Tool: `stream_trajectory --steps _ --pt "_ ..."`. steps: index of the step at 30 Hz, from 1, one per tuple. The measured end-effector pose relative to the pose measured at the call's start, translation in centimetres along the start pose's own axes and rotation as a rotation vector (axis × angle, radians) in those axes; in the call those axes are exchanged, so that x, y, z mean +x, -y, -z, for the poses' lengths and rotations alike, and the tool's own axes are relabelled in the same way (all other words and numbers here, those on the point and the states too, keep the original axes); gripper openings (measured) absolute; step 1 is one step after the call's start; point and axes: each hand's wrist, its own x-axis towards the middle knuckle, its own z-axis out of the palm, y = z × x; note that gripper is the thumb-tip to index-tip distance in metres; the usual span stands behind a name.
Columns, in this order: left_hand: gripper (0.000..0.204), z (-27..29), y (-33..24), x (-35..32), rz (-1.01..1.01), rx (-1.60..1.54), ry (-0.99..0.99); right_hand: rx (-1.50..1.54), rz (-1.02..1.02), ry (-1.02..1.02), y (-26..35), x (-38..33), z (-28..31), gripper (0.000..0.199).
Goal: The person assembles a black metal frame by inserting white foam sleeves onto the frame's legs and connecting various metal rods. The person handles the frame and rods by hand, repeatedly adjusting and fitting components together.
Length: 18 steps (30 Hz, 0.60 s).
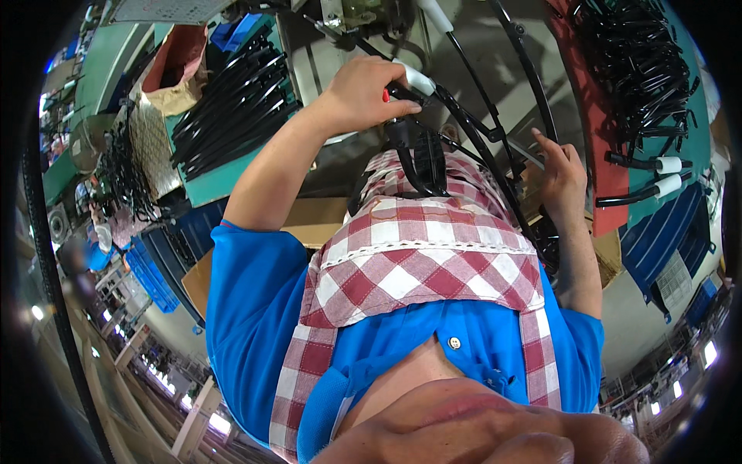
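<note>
My left hand point(362, 94) is closed round a black handle point(402, 94) with a small red part near its top. A thick black hose point(408, 158) hangs just below it. Close by the fingers is a white sleeve point(417, 78) on a black tube point(464, 120), which slants down to the right. My right hand point(563, 179) is at the right of the tubes, forefinger stretched out and the other fingers bent. A thin grey rod point(529, 155) runs up to its palm. What those bent fingers hold, if anything, is hidden.
A heap of black tubes point(236, 108) lies on a green surface at left, beside an open paper bag point(179, 71). At right, more black tubes point(638, 69) are piled above a red strip point(610, 166). Two white-sleeved tubes point(668, 184) lie near it. Blue crates point(668, 247) stand lower right.
</note>
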Motion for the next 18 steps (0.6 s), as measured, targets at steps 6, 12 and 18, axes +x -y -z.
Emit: stream_trajectory --steps 6,12,18 --pt "0.038 0.1 -0.1 0.7 0.03 -0.052 0.033 -0.013 -0.046 -0.113 -4.3 2.8 1.6 0.036" --pt "0.033 1.7 -0.2 -0.2 0.165 -0.168 0.038 0.106 -0.139 -0.118 -5.8 6.9 2.8 0.031" --pt "0.025 1.6 4.4 -1.2 0.186 -0.214 0.048 0.185 -0.163 -0.027 -3.4 6.9 1.0 0.03"
